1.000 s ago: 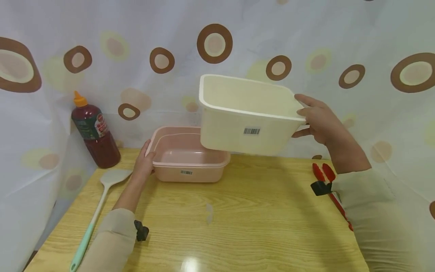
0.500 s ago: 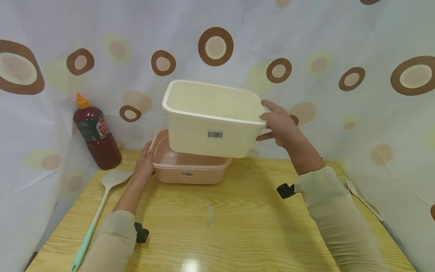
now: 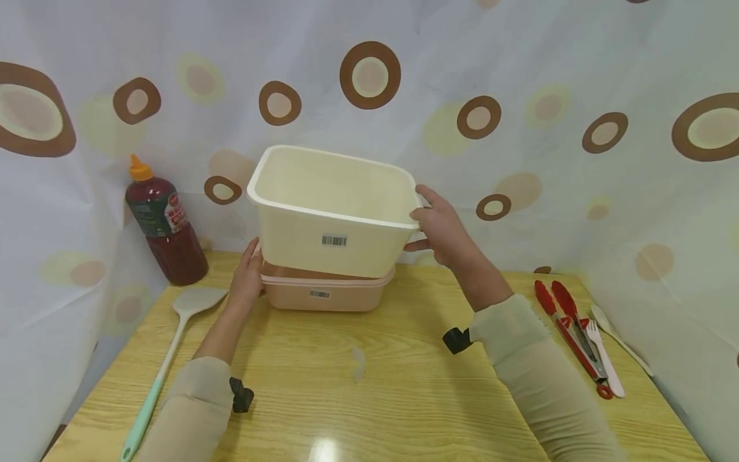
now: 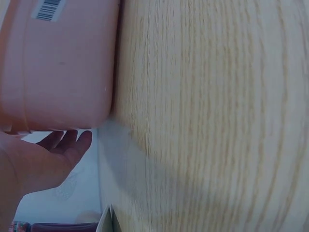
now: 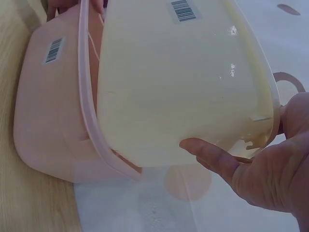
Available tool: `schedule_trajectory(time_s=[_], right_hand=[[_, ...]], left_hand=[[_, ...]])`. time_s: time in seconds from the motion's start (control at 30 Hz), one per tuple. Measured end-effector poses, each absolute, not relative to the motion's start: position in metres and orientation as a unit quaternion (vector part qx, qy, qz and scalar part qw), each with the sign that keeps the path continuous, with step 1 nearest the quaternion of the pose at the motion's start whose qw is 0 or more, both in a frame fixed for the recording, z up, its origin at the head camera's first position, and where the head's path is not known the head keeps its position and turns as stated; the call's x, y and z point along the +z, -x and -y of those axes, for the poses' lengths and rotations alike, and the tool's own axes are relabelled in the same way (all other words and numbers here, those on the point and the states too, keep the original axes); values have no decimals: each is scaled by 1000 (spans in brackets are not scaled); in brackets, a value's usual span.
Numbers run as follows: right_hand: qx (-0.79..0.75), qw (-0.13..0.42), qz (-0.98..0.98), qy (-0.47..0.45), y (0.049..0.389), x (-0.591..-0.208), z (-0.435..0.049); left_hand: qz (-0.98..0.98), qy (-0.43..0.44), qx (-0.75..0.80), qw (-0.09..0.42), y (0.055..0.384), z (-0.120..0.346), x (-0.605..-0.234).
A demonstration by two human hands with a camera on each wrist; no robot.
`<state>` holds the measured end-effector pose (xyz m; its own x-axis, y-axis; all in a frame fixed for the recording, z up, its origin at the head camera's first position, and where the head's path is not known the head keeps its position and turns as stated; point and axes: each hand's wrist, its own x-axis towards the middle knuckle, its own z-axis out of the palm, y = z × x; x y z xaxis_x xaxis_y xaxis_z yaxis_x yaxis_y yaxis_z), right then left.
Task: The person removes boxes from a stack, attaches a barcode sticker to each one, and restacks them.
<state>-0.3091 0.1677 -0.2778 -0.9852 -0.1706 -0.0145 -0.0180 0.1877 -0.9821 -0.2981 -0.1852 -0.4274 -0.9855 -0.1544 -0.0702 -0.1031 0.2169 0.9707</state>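
A pink plastic bin (image 3: 323, 298) with a barcode label stands on the table near the back wall. My left hand (image 3: 247, 277) holds it by its left end, thumb over the rim; in the left wrist view, the fingers (image 4: 72, 145) lie along its outer side. My right hand (image 3: 441, 224) grips the right end of a cream plastic bin (image 3: 300, 240), fingers at the rim and thumb (image 5: 207, 152) against its side. The cream bin has nothing inside and tilts down to the right. Its base is right at the pink bin's opening, covering most of it.
A sauce bottle (image 3: 164, 228) and a white turner with a green handle (image 3: 156, 378) are on the left. Red-tipped tongs (image 3: 577, 340), a pale fork (image 3: 603, 359) and a pale spoon (image 3: 623, 340) lie at the right edge. A patterned sheet (image 3: 416, 77) hangs behind.
My right hand has brought the cream bin leftward and slightly down, over the pink bin. The tongs and fork are uncovered by the right arm. My left hand has stayed on the pink bin.
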Motion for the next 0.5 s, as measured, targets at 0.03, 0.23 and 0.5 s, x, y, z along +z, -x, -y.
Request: schedule_trajectory(time_s=[0.03, 0.23, 0.5], right_hand=[[-633, 62, -769, 61, 310, -280, -166], [-629, 64, -773, 58, 311, -286, -158], [-614, 66, -784, 66, 316, -297, -152]], left_hand=[[781, -81, -619, 21, 298, 186, -428], [801, -72, -593, 40, 299, 188, -430], [812, -59, -579, 50, 298, 187, -427]])
